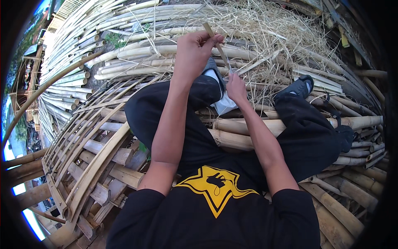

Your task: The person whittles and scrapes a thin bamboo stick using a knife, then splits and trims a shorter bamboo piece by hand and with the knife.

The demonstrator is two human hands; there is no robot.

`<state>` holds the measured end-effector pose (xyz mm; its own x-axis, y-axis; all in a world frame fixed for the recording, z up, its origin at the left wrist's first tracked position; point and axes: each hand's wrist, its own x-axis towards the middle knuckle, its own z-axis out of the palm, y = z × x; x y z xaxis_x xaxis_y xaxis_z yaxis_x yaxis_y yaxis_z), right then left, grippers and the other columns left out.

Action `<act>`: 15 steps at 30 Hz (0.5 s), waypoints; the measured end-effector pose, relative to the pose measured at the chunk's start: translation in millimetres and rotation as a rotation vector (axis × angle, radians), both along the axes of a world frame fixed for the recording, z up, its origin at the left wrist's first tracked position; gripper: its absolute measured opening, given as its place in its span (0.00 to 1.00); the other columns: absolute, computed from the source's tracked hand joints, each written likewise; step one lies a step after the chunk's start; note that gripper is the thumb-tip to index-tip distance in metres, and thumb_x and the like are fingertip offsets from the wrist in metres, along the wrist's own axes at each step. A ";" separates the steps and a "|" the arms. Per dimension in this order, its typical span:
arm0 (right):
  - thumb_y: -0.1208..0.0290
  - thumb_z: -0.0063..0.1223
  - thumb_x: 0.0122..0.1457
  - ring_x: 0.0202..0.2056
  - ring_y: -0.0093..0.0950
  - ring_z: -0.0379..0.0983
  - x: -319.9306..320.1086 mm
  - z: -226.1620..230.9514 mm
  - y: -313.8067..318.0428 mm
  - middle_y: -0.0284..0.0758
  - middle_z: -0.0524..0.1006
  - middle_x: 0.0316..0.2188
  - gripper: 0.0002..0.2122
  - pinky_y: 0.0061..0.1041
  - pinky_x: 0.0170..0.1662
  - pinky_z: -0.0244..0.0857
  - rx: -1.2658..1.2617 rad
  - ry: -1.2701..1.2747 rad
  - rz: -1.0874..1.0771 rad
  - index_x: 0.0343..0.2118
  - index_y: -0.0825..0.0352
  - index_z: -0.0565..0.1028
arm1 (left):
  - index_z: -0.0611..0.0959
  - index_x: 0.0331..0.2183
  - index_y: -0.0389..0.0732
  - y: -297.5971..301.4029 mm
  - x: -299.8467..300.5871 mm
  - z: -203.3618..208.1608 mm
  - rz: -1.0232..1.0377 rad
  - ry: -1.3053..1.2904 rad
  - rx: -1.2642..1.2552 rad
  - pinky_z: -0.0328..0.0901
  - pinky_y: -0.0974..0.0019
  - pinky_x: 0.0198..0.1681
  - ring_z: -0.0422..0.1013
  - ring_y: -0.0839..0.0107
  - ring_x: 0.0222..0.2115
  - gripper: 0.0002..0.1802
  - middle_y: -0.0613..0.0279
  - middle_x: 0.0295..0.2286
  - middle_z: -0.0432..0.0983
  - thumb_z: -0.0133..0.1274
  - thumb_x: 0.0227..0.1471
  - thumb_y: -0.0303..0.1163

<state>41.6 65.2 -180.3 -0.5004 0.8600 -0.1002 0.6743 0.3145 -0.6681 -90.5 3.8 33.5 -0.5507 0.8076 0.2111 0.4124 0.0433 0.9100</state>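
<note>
My left hand [195, 53] is raised in front of me and pinches a narrow bamboo strip [220, 50] between thumb and fingers. The strip slants down toward my right hand [236, 88], which is closed lower and a little to the right. A thin, shiny blade [229, 66] pokes out at the top of that fist against the strip's lower end; it looks like a knife, its handle hidden in my fingers. Beneath my hands, a white cloth or plastic sheet [225, 105] lies by my bent leg.
Loose pale shavings [265, 31] cover the ground ahead and to the right. Long bamboo poles [83, 83] are stacked at the far left. A slatted bamboo frame [89, 153] stands close on my left. Thick bamboo poles [236, 133] lie under my legs; split bamboo [336, 207] lies at right.
</note>
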 end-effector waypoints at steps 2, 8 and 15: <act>0.54 0.30 0.65 0.32 0.60 0.68 7.8 -7.8 -0.2 0.57 0.74 0.26 0.21 0.51 0.38 0.62 -0.080 -0.018 0.023 0.40 0.70 0.68 | 0.84 0.35 0.33 -3.8 -0.3 0.7 0.002 0.023 -0.034 0.68 0.74 0.35 0.77 0.76 0.32 0.11 0.59 0.28 0.81 0.54 0.54 0.30; 0.51 0.30 0.66 0.18 0.31 0.63 11.3 -12.5 37.3 0.36 0.67 0.16 0.21 0.33 0.24 0.58 -1.160 0.537 0.038 0.27 0.66 0.65 | 0.84 0.35 0.34 -4.3 2.3 6.9 -0.011 0.007 -0.049 0.68 0.74 0.36 0.77 0.77 0.32 0.11 0.59 0.28 0.81 0.55 0.54 0.31; 0.55 0.31 0.67 0.14 0.21 0.57 -21.4 77.2 -1.0 0.30 0.62 0.11 0.23 0.25 0.20 0.51 -0.026 0.651 -0.111 0.21 0.67 0.64 | 0.83 0.37 0.33 -6.1 -1.6 4.2 -0.002 0.004 -0.029 0.68 0.74 0.36 0.77 0.77 0.33 0.13 0.59 0.28 0.82 0.55 0.54 0.32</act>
